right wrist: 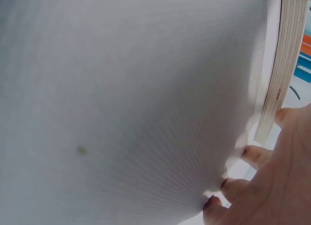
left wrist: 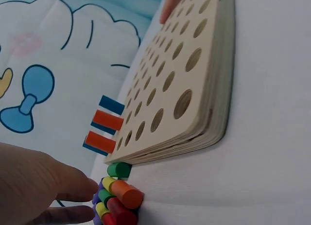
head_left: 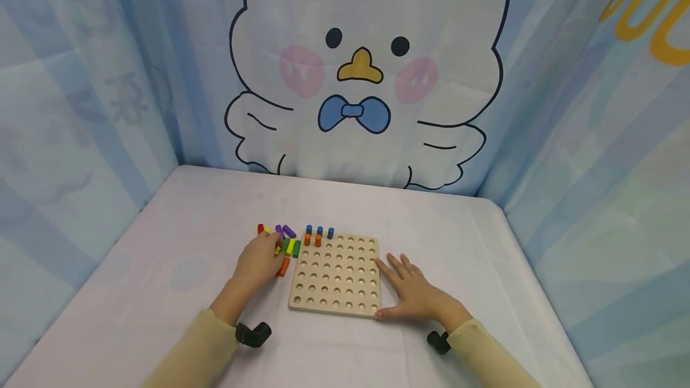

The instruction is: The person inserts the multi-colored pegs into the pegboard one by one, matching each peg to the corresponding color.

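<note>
A square wooden pegboard (head_left: 336, 274) with rows of round holes lies flat on the table. Three blue pegs (head_left: 330, 233) stand along its far left edge, with two orange pegs (head_left: 318, 241) in front of them. Beside the board's left side is a loose pile of coloured pegs, among them purple pegs (head_left: 289, 231), a green peg (head_left: 297, 249) and a red peg (left wrist: 121, 213). My left hand (head_left: 260, 259) reaches over this pile, its fingertips at the pegs and slightly apart. My right hand (head_left: 417, 295) spreads its fingers on the cloth, thumb and index finger touching the board's right edge.
White cloth (head_left: 215, 226) covers the table. Behind it hangs a curtain (head_left: 350, 148) printed with a cartoon bird, and more curtains close off both sides. A black wrist mount (head_left: 253, 335) sits under each forearm.
</note>
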{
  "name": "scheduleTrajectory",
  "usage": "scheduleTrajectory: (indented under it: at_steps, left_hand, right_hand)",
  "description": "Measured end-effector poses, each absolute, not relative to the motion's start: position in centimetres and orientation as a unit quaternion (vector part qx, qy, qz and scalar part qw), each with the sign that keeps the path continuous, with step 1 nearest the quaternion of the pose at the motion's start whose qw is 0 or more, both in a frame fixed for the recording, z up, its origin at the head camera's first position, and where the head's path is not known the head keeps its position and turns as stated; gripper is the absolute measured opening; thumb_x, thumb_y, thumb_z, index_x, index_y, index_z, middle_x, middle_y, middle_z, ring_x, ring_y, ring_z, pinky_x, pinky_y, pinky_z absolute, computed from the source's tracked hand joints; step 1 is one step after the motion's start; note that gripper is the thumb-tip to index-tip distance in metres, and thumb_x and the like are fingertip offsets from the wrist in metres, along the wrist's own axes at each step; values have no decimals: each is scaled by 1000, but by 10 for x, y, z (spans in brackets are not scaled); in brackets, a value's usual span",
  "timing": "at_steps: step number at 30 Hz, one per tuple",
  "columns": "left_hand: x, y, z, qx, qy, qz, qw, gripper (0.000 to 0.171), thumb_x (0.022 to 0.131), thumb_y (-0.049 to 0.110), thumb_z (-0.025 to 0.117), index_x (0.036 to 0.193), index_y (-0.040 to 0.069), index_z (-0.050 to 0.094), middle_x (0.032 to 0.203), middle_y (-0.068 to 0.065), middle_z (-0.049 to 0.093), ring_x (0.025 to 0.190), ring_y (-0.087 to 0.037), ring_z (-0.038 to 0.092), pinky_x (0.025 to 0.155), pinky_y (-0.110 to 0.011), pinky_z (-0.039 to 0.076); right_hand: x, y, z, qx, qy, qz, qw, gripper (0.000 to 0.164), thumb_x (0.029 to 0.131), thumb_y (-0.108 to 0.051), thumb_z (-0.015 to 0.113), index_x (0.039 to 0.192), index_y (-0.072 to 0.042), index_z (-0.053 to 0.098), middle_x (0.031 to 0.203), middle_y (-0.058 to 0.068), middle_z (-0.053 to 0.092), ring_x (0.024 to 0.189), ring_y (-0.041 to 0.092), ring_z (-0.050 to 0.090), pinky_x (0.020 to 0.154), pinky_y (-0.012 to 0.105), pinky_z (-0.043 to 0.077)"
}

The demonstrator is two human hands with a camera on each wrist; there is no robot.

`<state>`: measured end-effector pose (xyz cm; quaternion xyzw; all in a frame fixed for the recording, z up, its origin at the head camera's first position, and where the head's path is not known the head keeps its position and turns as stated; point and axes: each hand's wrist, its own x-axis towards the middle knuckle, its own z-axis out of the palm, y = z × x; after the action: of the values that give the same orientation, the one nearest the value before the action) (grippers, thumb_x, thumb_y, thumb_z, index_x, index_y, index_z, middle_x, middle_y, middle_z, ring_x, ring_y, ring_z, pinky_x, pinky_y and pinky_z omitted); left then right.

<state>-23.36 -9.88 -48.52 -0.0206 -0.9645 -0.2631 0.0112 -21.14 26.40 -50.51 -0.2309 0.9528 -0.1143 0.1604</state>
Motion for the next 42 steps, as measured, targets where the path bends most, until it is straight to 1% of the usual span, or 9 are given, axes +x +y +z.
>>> scheduleTrajectory:
  at_steps: [4, 9, 13, 20, 24, 28, 31, 34, 42]
  left_hand:
    - [-227, -97, -494, -11, -967, -253, -1, 21, 93, 21, 74, 105, 5, 65, 97, -11, 55, 76, -22, 52, 65, -34, 47]
    - [-223, -96, -501, -15, -969, -248, -5, 32, 87, 25, 81, 105, 7, 61, 98, -11, 50, 77, -22, 50, 61, -31, 41]
    - [-224, -97, -504, -20, -967, -253, -11, 39, 84, 25, 85, 106, 7, 59, 100, -12, 50, 80, -23, 50, 62, -32, 42]
    - [-228, -98, -507, -28, -970, -240, -10, 34, 82, 16, 80, 106, 9, 57, 102, -13, 52, 85, -26, 51, 65, -36, 45]
    - [-228, -97, -507, -32, -974, -223, -6, 38, 84, 16, 78, 115, 6, 58, 109, -16, 54, 91, -28, 53, 71, -41, 50]
    - [-229, -99, -509, -40, -973, -226, 10, 33, 89, 13, 75, 116, 5, 59, 106, -14, 55, 87, -26, 54, 72, -40, 52]
    - [-229, -101, -509, -48, -971, -234, 20, 25, 91, 14, 74, 110, 6, 59, 101, -12, 55, 83, -24, 53, 69, -38, 51]
    - [-228, -102, -508, -52, -970, -235, 28, 25, 92, 17, 74, 109, 6, 60, 102, -12, 56, 84, -24, 53, 70, -38, 51]
    - [-231, -92, -501, -59, -961, -258, 78, 26, 93, 20, 76, 113, 7, 66, 104, -10, 63, 90, -22, 57, 83, -41, 57]
  right_hand:
    - [-211, 262, -504, -228, 952, -116, 169, 116, 81, -79, 65, 167, -22, 12, 173, 18, 7, 158, 48, 0, 125, 65, 13]
    - [-211, 262, -504, -225, 953, -112, 171, 116, 81, -79, 65, 167, -22, 12, 173, 18, 7, 158, 48, -1, 125, 65, 12]
    - [-211, 262, -505, -223, 954, -105, 169, 116, 81, -80, 64, 167, -22, 11, 173, 18, 7, 158, 48, -1, 125, 64, 12]
    - [-212, 263, -504, -221, 954, -106, 170, 116, 81, -80, 65, 167, -22, 12, 173, 18, 7, 158, 48, -1, 125, 64, 12]
    - [-211, 263, -503, -221, 954, -112, 171, 116, 82, -78, 66, 167, -22, 13, 173, 18, 8, 158, 48, 0, 125, 65, 12]
    - [-209, 262, -501, -222, 952, -122, 172, 115, 82, -75, 68, 167, -20, 13, 173, 20, 8, 158, 49, 0, 124, 66, 12]
    - [-208, 262, -500, -220, 952, -123, 175, 116, 81, -75, 69, 167, -20, 13, 173, 20, 9, 158, 49, 0, 124, 66, 12]
    - [-209, 262, -500, -220, 951, -125, 176, 117, 81, -76, 69, 167, -21, 14, 173, 20, 9, 158, 49, 0, 124, 66, 12]
    - [-212, 263, -500, -219, 947, -148, 181, 117, 79, -75, 72, 167, -21, 15, 173, 19, 9, 158, 49, -1, 125, 65, 10]
